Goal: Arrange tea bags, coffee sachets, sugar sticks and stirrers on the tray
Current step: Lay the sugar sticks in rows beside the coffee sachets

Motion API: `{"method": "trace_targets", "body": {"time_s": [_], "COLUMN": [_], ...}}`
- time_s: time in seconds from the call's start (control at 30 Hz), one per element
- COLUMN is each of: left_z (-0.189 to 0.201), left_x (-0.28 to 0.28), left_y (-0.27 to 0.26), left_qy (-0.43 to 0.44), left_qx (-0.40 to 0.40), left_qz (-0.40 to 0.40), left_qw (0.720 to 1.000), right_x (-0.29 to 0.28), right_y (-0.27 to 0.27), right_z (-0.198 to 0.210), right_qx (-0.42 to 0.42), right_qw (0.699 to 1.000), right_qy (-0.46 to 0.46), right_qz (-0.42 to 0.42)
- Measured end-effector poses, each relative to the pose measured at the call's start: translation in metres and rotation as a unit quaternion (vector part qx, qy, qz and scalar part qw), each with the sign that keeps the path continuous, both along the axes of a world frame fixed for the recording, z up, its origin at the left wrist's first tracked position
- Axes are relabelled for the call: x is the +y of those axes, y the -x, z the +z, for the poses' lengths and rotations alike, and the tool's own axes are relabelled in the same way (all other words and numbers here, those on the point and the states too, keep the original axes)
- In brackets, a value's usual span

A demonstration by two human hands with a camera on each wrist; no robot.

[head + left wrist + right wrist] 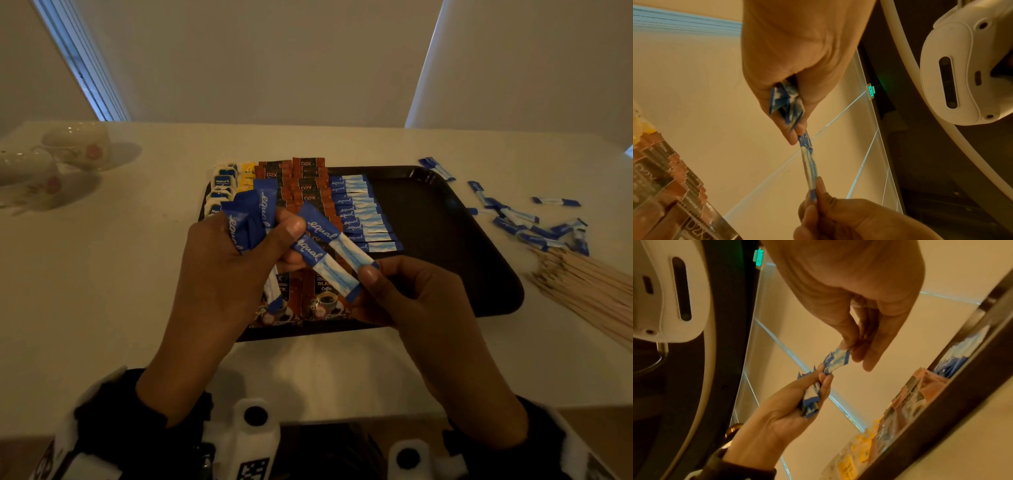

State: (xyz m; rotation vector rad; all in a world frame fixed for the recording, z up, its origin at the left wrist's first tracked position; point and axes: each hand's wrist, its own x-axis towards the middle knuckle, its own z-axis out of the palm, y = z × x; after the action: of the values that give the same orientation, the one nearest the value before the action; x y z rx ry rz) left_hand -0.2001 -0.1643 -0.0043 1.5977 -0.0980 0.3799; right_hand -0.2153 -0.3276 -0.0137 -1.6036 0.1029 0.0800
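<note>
Both my hands hover over the near half of the tray (493, 260), above the lower coffee sachets. My left hand (219, 263) is closed around a bundle of blue Equal sugar sticks (251, 219), their printed ends fanning up past my thumb and their pale ends poking out below my palm. My right hand (407, 294) pinches the near ends of two more Equal sticks (329, 253) between thumb and fingers; their far ends reach up to my left thumb, so the pair bridges the gap between my hands.

On the tray, taking it as the landmark: along its left edge sit the tea bags (222, 181), white tags with blue labels, and just right of them a short stack of yellow ones (247, 174). Next come the brown D2X coffee sachets (305, 178), overlapped in columns running from the far rim toward me, with two larger black-coffee sachets (322, 298) lying at the near rim under my hands. Right of the coffee is a neat row of sugar sticks (363, 212), stepped one below another. The right half of the tray is bare dark plastic.

Off the tray's right side, on the desk (342, 373), loose sugar sticks (524, 219) lie scattered, and nearer me a heap of wooden stirrers (589, 291) fans out. Off the tray's far-left corner stand two floral teacups (72, 144) on the desk.
</note>
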Motion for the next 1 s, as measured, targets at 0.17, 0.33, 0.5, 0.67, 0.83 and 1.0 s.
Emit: {"method": "trace_targets", "body": {"time_s": [0.17, 0.33, 0.5, 0.67, 0.83, 1.0], "left_z": [-0.004, -0.005, 0.001, 0.003, 0.004, 0.000], "left_x": [-0.002, -0.002, -0.002, 0.002, 0.007, -0.001], "left_y": [-0.003, -0.001, 0.005, 0.005, 0.005, 0.007], "left_qy": [0.017, 0.005, 0.007, 0.033, 0.048, 0.048], "left_qx": [0.011, 0.023, 0.064, 0.051, 0.041, 0.058], "left_qz": [0.011, 0.033, 0.021, -0.008, -0.009, -0.020], "left_qw": [1.000, 0.999, 0.998, 0.998, 0.998, 0.997], "right_x": [-0.004, -0.004, -0.004, -0.040, -0.083, -0.084], "right_y": [-0.001, 0.005, 0.001, -0.022, -0.077, -0.107], "right_z": [0.004, 0.000, 0.001, 0.037, 0.047, 0.026], "right_qx": [0.015, 0.008, -0.004, 0.070, 0.172, 0.316], "right_qw": [1.000, 0.998, 1.000, 0.993, 0.941, 0.894], "right_qy": [-0.010, -0.060, -0.012, 0.091, 0.288, 0.303], "right_qz": [-0.002, -0.011, -0.021, 0.020, 0.035, 0.096]}}
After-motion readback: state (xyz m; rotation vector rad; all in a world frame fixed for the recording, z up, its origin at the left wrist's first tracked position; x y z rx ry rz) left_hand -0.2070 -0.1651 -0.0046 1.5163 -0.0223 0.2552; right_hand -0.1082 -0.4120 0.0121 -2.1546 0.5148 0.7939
